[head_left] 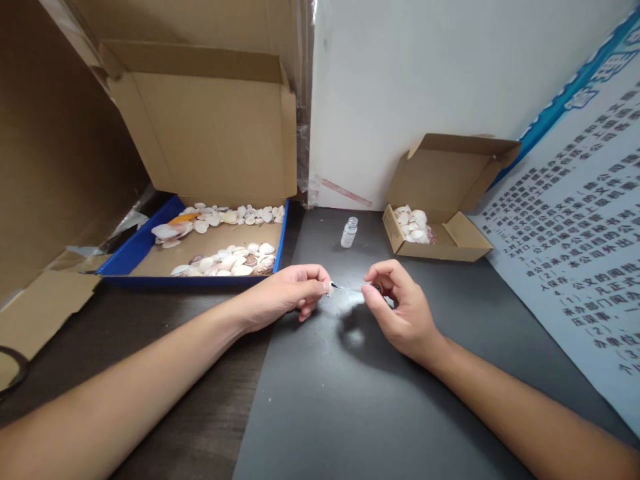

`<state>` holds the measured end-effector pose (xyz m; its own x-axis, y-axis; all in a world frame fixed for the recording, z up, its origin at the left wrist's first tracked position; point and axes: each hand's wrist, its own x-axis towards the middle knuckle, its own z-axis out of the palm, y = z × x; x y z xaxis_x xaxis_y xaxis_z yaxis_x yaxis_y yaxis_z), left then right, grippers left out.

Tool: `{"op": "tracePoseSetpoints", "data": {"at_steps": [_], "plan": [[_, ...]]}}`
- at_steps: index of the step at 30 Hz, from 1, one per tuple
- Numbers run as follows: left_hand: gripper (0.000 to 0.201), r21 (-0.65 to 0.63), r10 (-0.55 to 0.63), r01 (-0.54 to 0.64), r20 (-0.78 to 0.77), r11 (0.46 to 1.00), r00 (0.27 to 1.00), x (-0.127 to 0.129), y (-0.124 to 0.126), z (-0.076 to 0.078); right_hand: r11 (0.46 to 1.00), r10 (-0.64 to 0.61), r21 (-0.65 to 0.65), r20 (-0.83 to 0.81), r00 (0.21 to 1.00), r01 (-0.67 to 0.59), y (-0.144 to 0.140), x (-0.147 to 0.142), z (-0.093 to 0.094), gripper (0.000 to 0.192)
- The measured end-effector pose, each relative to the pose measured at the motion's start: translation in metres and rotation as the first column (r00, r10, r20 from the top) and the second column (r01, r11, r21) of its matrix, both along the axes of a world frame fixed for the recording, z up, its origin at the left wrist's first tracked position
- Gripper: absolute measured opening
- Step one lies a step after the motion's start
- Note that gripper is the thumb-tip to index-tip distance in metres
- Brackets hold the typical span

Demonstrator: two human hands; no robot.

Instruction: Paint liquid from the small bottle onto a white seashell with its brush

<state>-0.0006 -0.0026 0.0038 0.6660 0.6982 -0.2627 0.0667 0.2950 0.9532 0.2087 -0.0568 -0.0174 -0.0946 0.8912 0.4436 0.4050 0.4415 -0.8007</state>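
Observation:
My left hand [303,288] is closed, with a small white shell [330,289] pinched between thumb and fingertips. Most of that shell is covered by the fingers. Across from it, my right hand [400,303] curls its fingers around a thin applicator [353,289]; its dark end is mostly hidden in the palm. The applicator's dark tip points left and reaches the shell, though I cannot tell whether they touch. Both hands are raised over the dark grey mat [320,413]. Beyond them stands a small clear bottle [349,233] with a white label and an uncapped, threaded neck.
A blue-edged cardboard box [200,283] at the left holds many shells [235,260] in two groups, its lid upright. At the back right, a smaller open carton [440,250] contains white shells [413,225]. A white panel [400,87] and a printed sheet [575,233] border the mat.

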Motion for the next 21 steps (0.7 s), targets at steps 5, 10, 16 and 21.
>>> {"op": "tracePoseSetpoints", "data": {"at_steps": [5,10,16,21], "plan": [[0.019,0.008,-0.005,0.005,-0.013,1.000,1.000,-0.0001,-0.0003,0.0002,1.000,-0.007,0.014,-0.015,1.000,0.007,0.0009,-0.0011,0.0006,0.005],[0.020,0.010,-0.005,0.005,-0.008,1.000,1.000,0.0000,-0.0004,0.0008,1.000,-0.022,-0.017,0.017,1.000,0.022,-0.0001,-0.0005,0.0006,0.008],[0.018,0.009,-0.016,0.016,-0.018,1.000,1.000,-0.0004,0.0001,0.0006,1.000,-0.008,0.003,-0.021,1.000,0.008,-0.0002,-0.0001,0.0008,0.005],[0.019,0.019,-0.004,0.005,-0.019,1.000,1.000,0.0003,-0.0009,0.0015,0.998,-0.062,-0.009,0.025,0.998,0.063,-0.0003,-0.0006,0.0010,0.008]]}}
